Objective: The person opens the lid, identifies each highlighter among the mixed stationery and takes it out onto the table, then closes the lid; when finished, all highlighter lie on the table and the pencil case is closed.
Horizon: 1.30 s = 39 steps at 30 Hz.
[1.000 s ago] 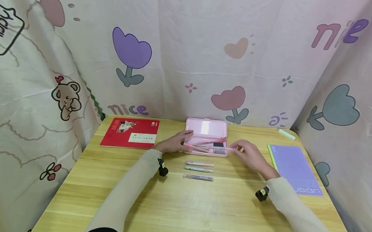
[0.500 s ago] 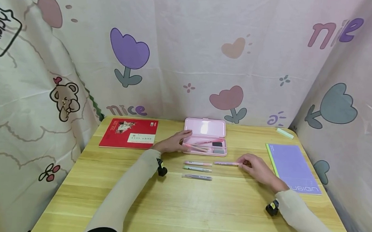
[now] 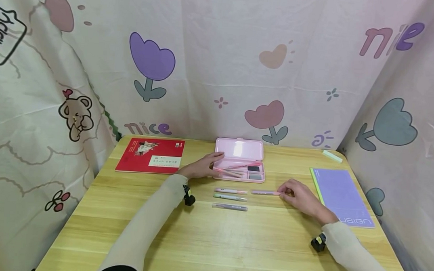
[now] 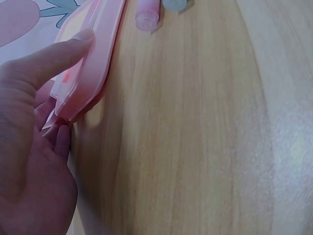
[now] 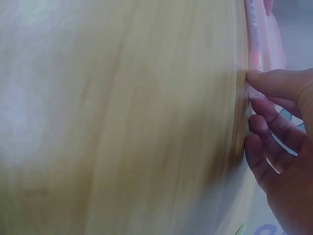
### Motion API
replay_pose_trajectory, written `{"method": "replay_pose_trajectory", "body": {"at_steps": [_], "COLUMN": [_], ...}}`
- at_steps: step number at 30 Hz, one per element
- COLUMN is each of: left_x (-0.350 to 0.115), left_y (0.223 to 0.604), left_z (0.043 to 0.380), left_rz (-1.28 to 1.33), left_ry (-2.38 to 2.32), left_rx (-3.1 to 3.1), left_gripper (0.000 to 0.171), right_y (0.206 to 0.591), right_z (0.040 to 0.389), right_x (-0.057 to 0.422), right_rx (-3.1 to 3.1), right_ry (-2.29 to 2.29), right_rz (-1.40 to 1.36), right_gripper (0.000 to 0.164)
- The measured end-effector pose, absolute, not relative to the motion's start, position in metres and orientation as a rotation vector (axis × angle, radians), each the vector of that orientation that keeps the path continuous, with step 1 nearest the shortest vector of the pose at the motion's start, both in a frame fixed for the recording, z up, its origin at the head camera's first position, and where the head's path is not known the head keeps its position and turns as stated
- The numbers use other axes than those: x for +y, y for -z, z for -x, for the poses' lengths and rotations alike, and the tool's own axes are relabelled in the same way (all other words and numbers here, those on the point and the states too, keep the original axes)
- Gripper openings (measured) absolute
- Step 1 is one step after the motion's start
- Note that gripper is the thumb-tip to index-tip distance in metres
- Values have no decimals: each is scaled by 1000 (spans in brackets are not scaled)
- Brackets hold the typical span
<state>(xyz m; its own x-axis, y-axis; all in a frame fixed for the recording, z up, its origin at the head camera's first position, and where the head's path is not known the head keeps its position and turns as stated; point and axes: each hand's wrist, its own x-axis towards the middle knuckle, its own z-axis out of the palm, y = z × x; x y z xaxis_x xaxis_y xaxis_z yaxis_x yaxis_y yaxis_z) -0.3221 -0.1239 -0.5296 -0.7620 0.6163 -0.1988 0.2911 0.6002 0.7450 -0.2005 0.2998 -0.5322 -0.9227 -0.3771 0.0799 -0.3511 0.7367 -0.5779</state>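
Note:
A pink pencil case [image 3: 239, 149] lies with its lid raised at the back of the table. Inside are pink pens [image 3: 230, 173], a black block [image 3: 253, 168] and a grey block [image 3: 254, 176]. My left hand [image 3: 201, 166] holds the case's left end, thumb over the rim and fingers behind it in the left wrist view. Between thumb and forefinger my right hand [image 3: 299, 197] pinches the end of a purple-and-pink pen [image 3: 264, 192], low over or on the table. To its left lie a pink pen [image 3: 230, 191], a green-and-white pen [image 3: 230, 197] and a grey pen [image 3: 230, 207].
A red booklet [image 3: 152, 155] lies at the back left. On the right is a purple notebook [image 3: 343, 197] with a green spine, near the right forearm. A pale green stick [image 3: 332, 156] lies at the back right corner. A patterned cloth [image 3: 212, 70] hangs behind the table.
My right hand has carried the pen out from over the case, toward me and right, down beside the row of pens. The left hand has stayed on the case.

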Motion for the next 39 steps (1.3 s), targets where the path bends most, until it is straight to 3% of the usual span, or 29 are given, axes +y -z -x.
{"method": "replay_pose_trajectory", "body": {"at_steps": [35, 39], "left_x": [-124, -123], "left_y": [527, 527], "left_z": [318, 319], "left_rz": [-728, -733], "left_ry": [-999, -989], "left_rx": [2390, 2401], "left_gripper": [99, 100], "right_y": [531, 528], "right_z": [198, 200], "right_x": [302, 301], "right_rx": [2896, 2908], "right_ry": [928, 943], "right_rz": [570, 525], "right_gripper": [12, 20]}}
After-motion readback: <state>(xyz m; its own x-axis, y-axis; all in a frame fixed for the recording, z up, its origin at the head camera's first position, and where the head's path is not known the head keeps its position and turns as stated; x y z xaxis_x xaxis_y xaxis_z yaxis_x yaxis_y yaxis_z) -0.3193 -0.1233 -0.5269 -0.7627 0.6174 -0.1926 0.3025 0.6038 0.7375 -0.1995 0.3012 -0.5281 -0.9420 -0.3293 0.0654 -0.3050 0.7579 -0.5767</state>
